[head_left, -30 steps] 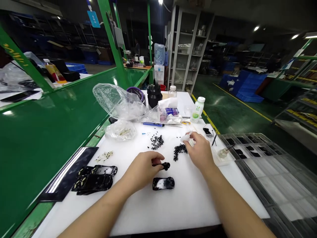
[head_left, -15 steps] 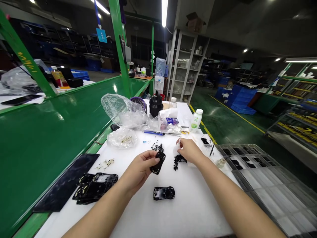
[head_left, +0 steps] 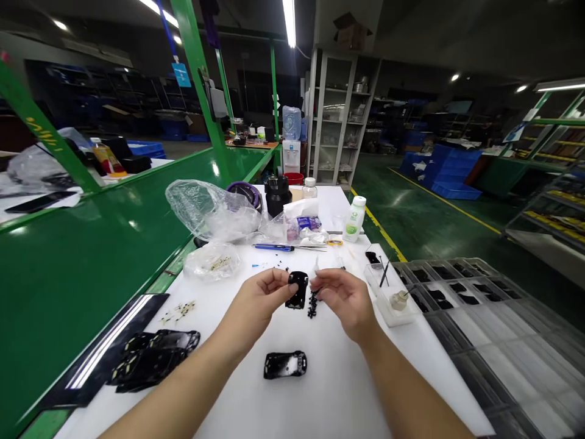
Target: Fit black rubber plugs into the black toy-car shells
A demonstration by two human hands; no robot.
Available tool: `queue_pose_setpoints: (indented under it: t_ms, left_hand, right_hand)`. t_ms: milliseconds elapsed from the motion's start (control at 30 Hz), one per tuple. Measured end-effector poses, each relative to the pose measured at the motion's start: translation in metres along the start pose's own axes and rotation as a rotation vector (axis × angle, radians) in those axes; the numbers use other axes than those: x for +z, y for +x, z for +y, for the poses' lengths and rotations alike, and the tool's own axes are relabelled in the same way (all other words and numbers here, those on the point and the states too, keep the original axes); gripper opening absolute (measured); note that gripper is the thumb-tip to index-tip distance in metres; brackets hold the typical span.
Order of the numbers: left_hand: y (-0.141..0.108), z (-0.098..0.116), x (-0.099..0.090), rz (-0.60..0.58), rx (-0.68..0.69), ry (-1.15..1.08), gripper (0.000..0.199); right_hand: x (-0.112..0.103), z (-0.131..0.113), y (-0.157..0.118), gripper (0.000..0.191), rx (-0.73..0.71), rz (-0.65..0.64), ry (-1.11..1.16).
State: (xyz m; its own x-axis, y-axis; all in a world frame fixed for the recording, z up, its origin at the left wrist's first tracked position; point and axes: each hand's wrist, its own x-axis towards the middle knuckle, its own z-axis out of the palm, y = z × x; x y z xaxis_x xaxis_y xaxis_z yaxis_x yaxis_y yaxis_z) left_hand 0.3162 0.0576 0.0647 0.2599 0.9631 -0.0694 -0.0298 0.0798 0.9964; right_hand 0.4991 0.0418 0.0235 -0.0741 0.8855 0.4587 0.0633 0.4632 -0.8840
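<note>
My left hand (head_left: pixel 265 299) pinches a small black toy car body (head_left: pixel 297 290) between thumb and fingers, held up over the white table (head_left: pixel 338 384). Close to its right side is my right hand (head_left: pixel 345 299), thumb and fingers drawn together. A thin whitish tip (head_left: pixel 316 263) shows just above those fingers; what they hold is too small to make out. Small black parts (head_left: pixel 312 306) lie in a cluster below and between the hands, partly hidden by them. Nearer to me a second black toy car body (head_left: pixel 285 364) rests on the table.
Several black car bodies (head_left: pixel 153 360) are piled at left, beside small pale parts (head_left: pixel 179 311). Behind stand plastic bags (head_left: pixel 214 213), a blue-handled tool (head_left: pixel 274 247) and a white bottle (head_left: pixel 354 218). At right are a small jar (head_left: pixel 399 300) and a compartment tray (head_left: pixel 484 341).
My right hand has come left and nearer, from beyond the black parts to beside the held car body. My left hand has turned that body more upright. The view has shifted slightly.
</note>
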Motion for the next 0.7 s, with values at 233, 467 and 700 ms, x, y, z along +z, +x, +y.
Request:
queue_pose_setpoints:
  t_ms: [233,467,700]
  left_hand:
    - [0.023,0.001,0.041,-0.007,0.148,0.172,0.024]
    - [0.028,-0.03,0.016,-0.094,0.287,1.152,0.025]
    - [0.039,-0.04,0.022,-0.199,0.386,1.336,0.028]
  right_hand:
    - [-0.007,0.003,0.006,0.016,0.105,0.314,0.137]
    - [-0.013,0.003,0.009,0.014,0.103,0.407,0.172]
    - [-0.016,0.004,0.011,0.017,0.111,0.419,0.188]
